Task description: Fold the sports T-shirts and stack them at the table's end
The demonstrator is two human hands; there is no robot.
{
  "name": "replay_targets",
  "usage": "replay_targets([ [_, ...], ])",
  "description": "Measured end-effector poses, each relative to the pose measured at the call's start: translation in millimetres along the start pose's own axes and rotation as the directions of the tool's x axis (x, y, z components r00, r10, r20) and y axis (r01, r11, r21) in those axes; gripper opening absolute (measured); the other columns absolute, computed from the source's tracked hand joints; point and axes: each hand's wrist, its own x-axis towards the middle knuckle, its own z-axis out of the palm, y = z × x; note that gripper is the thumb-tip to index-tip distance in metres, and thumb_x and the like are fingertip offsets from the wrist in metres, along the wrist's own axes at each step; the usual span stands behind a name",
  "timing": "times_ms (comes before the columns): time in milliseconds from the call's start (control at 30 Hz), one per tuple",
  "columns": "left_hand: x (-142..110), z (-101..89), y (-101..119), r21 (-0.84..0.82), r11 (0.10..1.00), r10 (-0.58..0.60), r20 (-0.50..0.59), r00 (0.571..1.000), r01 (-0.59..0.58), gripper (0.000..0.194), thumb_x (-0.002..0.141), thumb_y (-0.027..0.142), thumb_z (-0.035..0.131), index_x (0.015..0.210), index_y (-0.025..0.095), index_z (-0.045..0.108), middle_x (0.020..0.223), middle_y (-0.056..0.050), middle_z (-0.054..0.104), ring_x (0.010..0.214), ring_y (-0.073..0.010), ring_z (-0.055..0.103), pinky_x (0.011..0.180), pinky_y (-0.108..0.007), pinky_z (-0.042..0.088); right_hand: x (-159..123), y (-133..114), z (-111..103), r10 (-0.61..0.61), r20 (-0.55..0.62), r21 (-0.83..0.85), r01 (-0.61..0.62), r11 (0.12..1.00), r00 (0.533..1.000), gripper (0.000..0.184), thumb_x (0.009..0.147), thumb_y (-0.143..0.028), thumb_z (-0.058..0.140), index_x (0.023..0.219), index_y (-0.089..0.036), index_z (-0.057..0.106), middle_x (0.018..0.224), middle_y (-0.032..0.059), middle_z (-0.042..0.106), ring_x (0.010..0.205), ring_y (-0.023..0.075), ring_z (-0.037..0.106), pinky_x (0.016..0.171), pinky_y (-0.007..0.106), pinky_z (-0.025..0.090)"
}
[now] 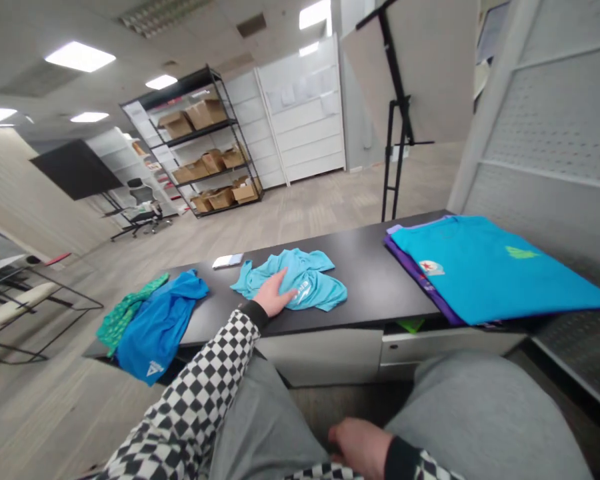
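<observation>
Roughly mid-table, crumpled, with its folds bunched and its white print partly showing: the light blue shirt [305,277], neither flat nor folded. On its near left edge, the left hand [275,293], palm down and seemingly open, thumb and finger apart, with no pinch of cloth to be seen; too little visible of the other fingers to judge more. Low over the lap, well apart from any cloth, the right hand [363,443], loosely curled and blurred; impossible to tell from here whether open or closed. All around the shirt, bare dark table [365,273], enough by the look of it for spreading. Over on the right, apparently done: a bright blue shirt [500,267] laid flat and smooth, on top of purple cloth [409,265] showing along the edge, so at least two pieces stacked. Over on the left, apparently left to deal with: a darker blue shirt [160,327] and a green patterned cloth [130,313], side by side and touching, loose and rumpled, both hanging past the near edge. Judging by that, partway along, with three loose pieces not yet flat. Just behind the crumpled shirt, a small flat white object [227,261]. Farther out, beyond the floor, a black rack [200,133] with cardboard boxes [205,113].
</observation>
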Motion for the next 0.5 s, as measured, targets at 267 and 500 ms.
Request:
replay_targets([
  [267, -18, 27.2, -12, 0.219, 0.956, 0.2, -0.001, 0.98, -0.195, 0.038, 0.113, 0.04, 0.056, 0.134, 0.025, 0.083, 0.143, -0.01, 0.08, 0.132, -0.033, 0.072, 0.12, -0.049, 0.051, -2, -10, -19, 0.048, 0.051, 0.04, -0.05, 0.998, 0.998, 0.034, 0.091, -0.035, 0.071, 0.115, -0.022, 0.092, 0.107, 0.0163, 0.088, 0.102, 0.0349, 0.085, 0.086, 0.037, 0.06],
  [500, -29, 21.5, -2, 0.181, 0.962, 0.221, -0.077, 0.972, -0.205, 0.026, 0.109, 0.036, 0.063, 0.118, 0.024, 0.085, 0.129, -0.01, 0.084, 0.122, -0.0315, 0.075, 0.112, -0.046, 0.054, 0, -27, -32, -0.03, 0.002, 0.104, 0.03, 0.994, 1.0, 0.026, 0.089, -0.023, 0.067, 0.101, -0.025, 0.09, 0.099, 0.0104, 0.088, 0.096, 0.0293, 0.084, 0.084, 0.031, 0.058],
])
